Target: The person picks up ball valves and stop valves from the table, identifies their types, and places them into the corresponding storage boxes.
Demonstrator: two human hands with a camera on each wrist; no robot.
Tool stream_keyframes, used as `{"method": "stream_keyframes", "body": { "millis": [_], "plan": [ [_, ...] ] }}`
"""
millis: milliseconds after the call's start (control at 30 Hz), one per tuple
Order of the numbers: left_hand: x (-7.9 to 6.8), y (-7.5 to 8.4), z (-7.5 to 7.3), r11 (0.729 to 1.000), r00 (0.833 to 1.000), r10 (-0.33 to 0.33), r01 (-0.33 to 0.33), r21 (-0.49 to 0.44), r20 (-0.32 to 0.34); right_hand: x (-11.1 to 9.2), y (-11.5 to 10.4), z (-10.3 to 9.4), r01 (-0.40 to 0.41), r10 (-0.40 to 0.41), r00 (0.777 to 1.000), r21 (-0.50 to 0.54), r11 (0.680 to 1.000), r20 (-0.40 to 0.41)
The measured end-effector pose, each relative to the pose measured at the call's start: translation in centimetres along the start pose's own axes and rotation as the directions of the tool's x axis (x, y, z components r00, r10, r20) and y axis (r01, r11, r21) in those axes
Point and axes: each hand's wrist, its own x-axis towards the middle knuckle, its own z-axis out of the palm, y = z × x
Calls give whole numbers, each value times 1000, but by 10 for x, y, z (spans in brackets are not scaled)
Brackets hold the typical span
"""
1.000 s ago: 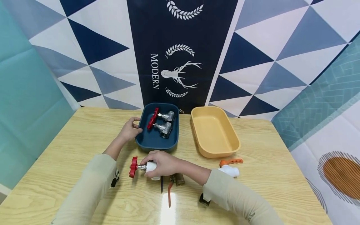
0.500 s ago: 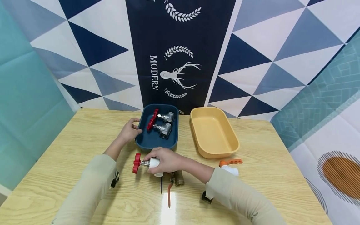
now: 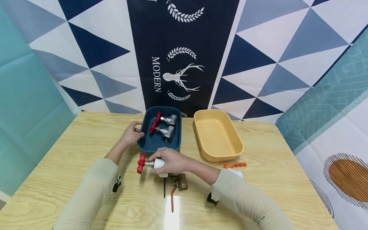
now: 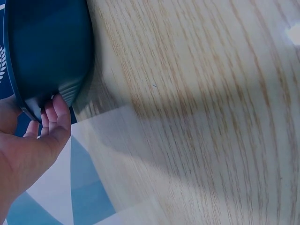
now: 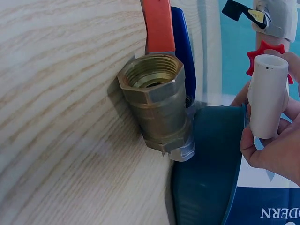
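My right hand (image 3: 172,161) grips a white plastic valve with a red handwheel (image 3: 141,163) by its body (image 5: 267,96), just in front of the navy blue tray (image 3: 146,145). The wheel points left. My left hand (image 3: 132,133) holds the tray's left rim, thumb over the edge and fingers curled under the outer wall in the left wrist view. Inside the tray lie two metal valves with red handwheels, a nearer one (image 3: 166,131) and a farther one (image 3: 170,119). A brass ball valve (image 5: 157,101) with a red lever lies on the table below my right hand.
A yellow tray (image 3: 219,137) stands right of the blue one. Near its front lies a white valve with an orange lever (image 3: 238,164), partly behind my right sleeve. A blue lever (image 5: 183,51) shows beside the brass valve. A patterned backdrop rises behind the table (image 3: 72,153).
My right hand has lifted the white valve slightly away from me and to the right, closer to the blue tray's front edge. My left hand stays on the rim.
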Motion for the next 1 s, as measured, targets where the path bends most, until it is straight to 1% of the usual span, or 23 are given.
{"method": "stream_keyframes", "body": {
  "millis": [300,567,1000],
  "plan": [
    [-1,3,-2,1000,1000,3,-3,-5,-2,1,-4,-8,19,-19,1000,-28,999,-21],
    [-1,0,-1,1000,1000,-1,1,0,6,3,-2,-10,8,-9,1000,-49,999,-29],
    [-3,2,0,1000,1000,-8,8,14,6,2,1,-17,-4,3,999,-27,1000,-45]
  ]
}}
